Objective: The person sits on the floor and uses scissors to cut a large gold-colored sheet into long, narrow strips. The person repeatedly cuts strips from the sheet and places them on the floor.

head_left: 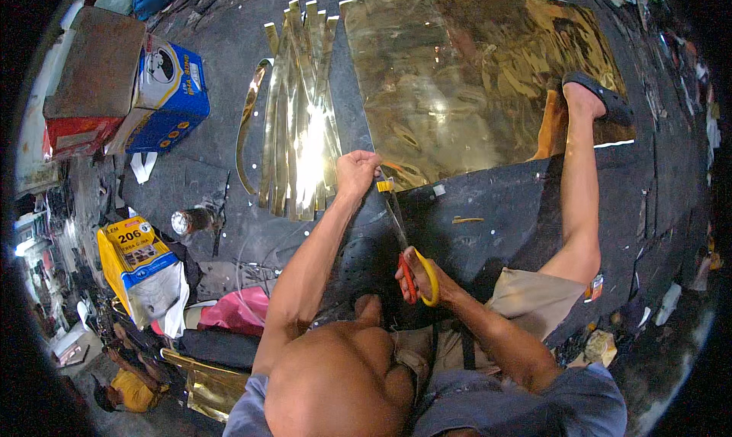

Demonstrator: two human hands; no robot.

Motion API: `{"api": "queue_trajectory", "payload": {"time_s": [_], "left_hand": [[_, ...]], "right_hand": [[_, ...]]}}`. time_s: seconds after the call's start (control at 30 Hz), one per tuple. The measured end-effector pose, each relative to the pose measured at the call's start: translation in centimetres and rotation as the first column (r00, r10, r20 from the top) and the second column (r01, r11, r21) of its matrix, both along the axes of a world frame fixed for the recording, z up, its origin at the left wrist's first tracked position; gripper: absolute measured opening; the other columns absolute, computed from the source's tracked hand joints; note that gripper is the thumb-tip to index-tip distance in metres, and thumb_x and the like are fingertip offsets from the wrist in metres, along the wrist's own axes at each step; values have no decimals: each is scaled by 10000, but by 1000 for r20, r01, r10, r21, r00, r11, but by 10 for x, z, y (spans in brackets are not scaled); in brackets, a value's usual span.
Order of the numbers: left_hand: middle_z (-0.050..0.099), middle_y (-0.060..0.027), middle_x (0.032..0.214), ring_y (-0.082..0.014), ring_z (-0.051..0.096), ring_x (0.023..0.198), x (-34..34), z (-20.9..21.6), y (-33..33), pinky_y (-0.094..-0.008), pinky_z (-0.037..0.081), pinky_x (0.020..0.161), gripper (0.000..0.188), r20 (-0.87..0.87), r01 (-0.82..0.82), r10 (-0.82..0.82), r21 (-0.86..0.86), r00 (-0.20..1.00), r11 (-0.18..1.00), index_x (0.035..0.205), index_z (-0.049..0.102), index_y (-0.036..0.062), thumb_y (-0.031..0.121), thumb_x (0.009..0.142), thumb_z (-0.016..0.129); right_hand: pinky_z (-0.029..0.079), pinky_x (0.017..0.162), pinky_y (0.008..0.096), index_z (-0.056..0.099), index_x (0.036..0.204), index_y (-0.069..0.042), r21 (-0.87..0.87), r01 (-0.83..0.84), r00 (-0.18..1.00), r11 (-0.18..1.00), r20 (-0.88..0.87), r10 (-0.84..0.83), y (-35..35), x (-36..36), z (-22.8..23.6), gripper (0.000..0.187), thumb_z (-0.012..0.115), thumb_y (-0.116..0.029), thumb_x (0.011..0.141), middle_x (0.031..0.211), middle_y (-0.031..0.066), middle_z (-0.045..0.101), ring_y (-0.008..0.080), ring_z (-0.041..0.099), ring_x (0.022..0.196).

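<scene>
A large shiny gold sheet (457, 79) lies on the dark floor in front of me. My left hand (358, 173) is closed in a pinch at its near left corner. In my right hand (427, 275) is a pair of scissors (396, 220) with red and yellow handles, blades pointing forward at that corner. A small yellow piece (385, 186) shows at the blade tips; I cannot tell what it is. Left of the sheet, several long gold strips (284, 132) lie in a loose bundle, beside a curved strip (248, 124).
My outstretched leg (581, 178) rests its dark clog (610, 102) on the sheet's right side. Boxes (169, 94) stand at the far left, with a yellow carton (133, 243) nearer. A clear jar (191, 221) lies between. A person in yellow (133, 391) is at lower left.
</scene>
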State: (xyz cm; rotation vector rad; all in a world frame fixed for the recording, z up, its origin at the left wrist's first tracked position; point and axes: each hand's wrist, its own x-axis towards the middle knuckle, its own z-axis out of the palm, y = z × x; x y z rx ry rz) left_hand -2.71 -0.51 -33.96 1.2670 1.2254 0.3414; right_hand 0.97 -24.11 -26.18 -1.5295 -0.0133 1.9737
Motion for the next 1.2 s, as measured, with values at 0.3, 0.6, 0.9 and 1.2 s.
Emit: {"api": "queue_trajectory", "payload": {"time_s": [0.3, 0.6, 0.9, 1.2], "left_hand": [[632, -93, 662, -143, 590, 615, 1, 9, -7, -292, 466, 587, 281, -170, 68, -50, 104, 984, 992, 824, 654, -23, 258, 823, 669], [536, -149, 630, -195, 513, 608, -14, -5, -54, -380, 435, 620, 355, -91, 206, -193, 155, 977, 966, 887, 591, -29, 309, 944, 496], [578, -52, 664, -94, 486, 659, -18, -3, -56, -312, 411, 601, 324, -119, 193, -177, 136, 977, 972, 904, 614, -15, 286, 950, 502], [645, 18, 836, -52, 510, 743, -13, 19, -49, -242, 421, 689, 268, 71, 127, -114, -210, 991, 969, 979, 648, -15, 206, 962, 498]], "right_hand": [[462, 422, 291, 538, 791, 10, -18, 35, 987, 999, 157, -32, 22, 14, -37, 863, 389, -838, 734, 546, 40, 476, 159, 532, 440], [471, 439, 313, 528, 620, -87, 22, -51, 945, 998, 325, 41, 27, 14, -42, 712, 440, -773, 793, 512, 33, 502, 166, 555, 440], [461, 423, 329, 488, 522, -111, 77, -51, 933, 996, 359, 20, 33, 11, -28, 738, 402, -793, 789, 449, 25, 478, 181, 547, 418], [413, 339, 297, 511, 586, -12, 126, -54, 901, 991, 435, -6, 45, 17, -25, 836, 414, -829, 737, 449, 41, 436, 159, 499, 361]]}}
